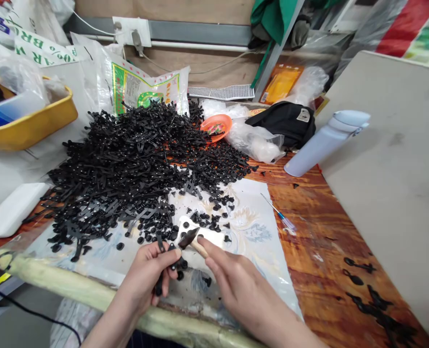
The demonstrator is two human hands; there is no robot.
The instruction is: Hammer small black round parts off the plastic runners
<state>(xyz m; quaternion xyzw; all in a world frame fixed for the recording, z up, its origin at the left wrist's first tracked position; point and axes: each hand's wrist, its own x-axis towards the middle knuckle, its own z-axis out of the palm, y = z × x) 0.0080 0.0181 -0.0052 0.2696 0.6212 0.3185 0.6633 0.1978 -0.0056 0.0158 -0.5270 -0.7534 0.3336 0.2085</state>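
My left hand (144,271) is closed around a black molded part (159,284) with round knobs, at the front edge of the table. My right hand (241,278) grips a small knife (189,238) by its pale wooden handle. The dark, pointed blade lies close to my left thumb and the part; whether it touches the part I cannot tell. Just beyond both hands is a white block (214,239) with several small black round pieces around it. Behind that rises a big heap of black parts (138,159).
A patterned sheet (252,227) covers part of the wooden tabletop (301,237). On the right are a screwdriver (281,216), a pale blue bottle (319,147) and loose black parts (377,309). An orange dish (221,121) sits behind the heap. A yellow bin (29,128) stands left.
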